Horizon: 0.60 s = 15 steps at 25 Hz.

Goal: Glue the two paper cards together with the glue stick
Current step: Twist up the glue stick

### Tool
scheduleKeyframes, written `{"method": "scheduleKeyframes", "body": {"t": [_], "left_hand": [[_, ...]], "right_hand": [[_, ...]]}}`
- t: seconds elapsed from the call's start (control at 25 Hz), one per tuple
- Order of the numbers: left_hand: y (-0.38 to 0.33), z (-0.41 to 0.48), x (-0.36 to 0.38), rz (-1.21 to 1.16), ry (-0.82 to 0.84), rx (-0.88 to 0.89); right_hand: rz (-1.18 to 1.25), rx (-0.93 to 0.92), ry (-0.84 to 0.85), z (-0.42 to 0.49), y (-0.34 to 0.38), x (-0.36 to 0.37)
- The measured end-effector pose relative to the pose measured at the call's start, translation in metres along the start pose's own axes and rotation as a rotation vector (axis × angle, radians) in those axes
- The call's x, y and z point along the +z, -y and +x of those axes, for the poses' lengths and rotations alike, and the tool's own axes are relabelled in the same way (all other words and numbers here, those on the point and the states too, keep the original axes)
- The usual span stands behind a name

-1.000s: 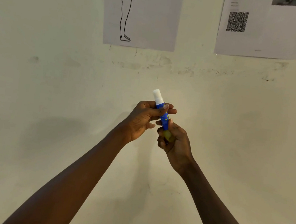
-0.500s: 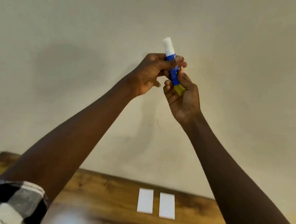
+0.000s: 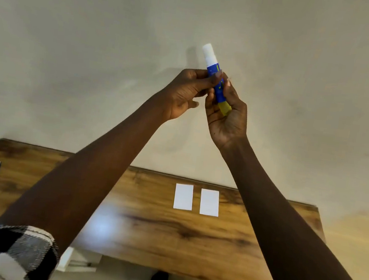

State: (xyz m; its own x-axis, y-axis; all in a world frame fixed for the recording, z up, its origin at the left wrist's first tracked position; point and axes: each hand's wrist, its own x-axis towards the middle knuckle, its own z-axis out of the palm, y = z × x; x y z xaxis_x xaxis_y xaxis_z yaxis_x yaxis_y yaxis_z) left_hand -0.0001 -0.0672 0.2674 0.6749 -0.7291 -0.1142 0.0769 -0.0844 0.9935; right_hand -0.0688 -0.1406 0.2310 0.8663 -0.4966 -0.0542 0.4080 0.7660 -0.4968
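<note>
Head view: left hand (image 3: 184,95) and right hand (image 3: 228,119) both grip the tilted glue stick (image 3: 212,70), held above the wooden table (image 3: 166,231)

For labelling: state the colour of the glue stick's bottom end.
Yellow base on blue glue stick; head view.

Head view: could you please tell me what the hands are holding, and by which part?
The glue stick: left hand pinches its blue barrel below the white cap; right hand grips its yellow base end.

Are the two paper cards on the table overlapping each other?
No, the left card and the right card lie side by side on the table with a strip of bare wood between them.
</note>
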Motion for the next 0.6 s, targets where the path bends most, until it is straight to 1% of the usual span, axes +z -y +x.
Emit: {"method": "scheduleKeyframes", "body": {"t": [0.2,0.36,0.44,0.6], "left_hand": [[0.074,0.006,-0.004,-0.031,-0.021,-0.134],[0.145,0.016,-0.013,-0.045,-0.147,-0.247],[0.183,0.021,-0.02,-0.043,-0.184,-0.289],[0.259,0.032,-0.032,-0.01,-0.189,-0.382]], "right_hand": [[-0.042,0.085,-0.143,-0.001,-0.033,-0.067],[-0.122,0.122,-0.264,0.0,-0.062,-0.125],[-0.176,0.134,-0.316,0.002,-0.077,-0.155],[-0.222,0.167,-0.412,0.008,-0.106,-0.211]]}}
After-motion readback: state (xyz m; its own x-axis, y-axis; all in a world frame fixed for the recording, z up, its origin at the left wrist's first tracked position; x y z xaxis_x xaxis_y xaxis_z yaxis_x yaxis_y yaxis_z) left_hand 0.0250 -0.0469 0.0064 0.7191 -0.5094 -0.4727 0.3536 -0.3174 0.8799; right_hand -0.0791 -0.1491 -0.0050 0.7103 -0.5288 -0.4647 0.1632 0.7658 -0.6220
